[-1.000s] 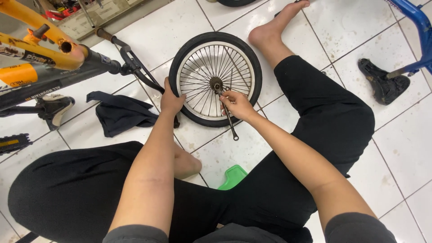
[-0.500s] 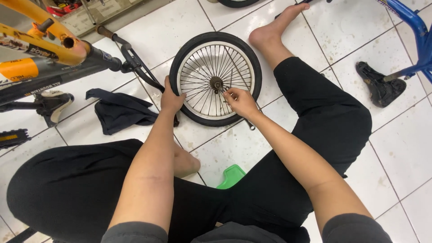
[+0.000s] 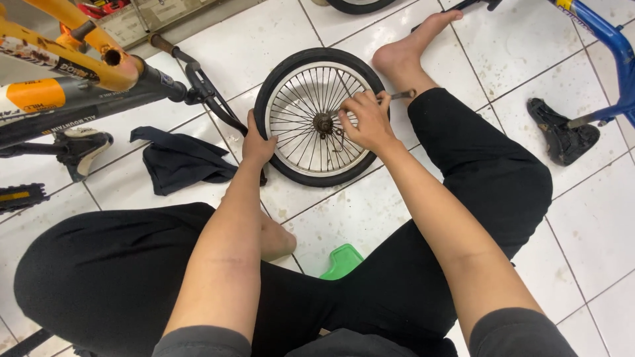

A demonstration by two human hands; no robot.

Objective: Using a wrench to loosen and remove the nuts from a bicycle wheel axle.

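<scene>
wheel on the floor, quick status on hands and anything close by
Left hand braces the tyre's edge. Right hand grips a wrench at the hub. Wheel flat on tiles; black cloth and bike handlebar crowd its left.

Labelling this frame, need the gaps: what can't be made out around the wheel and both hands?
All in the head view:
- Tool: only a metal end shows past the right hand; the hand covers the rest, so its kind is unclear.
- Hub: too small and partly behind the fingers to tell what the tool meets.
- Left hand: its palm side on the wheel tyre is hidden by its own back.
- Orange bike frame: cut off by the left edge.
</scene>
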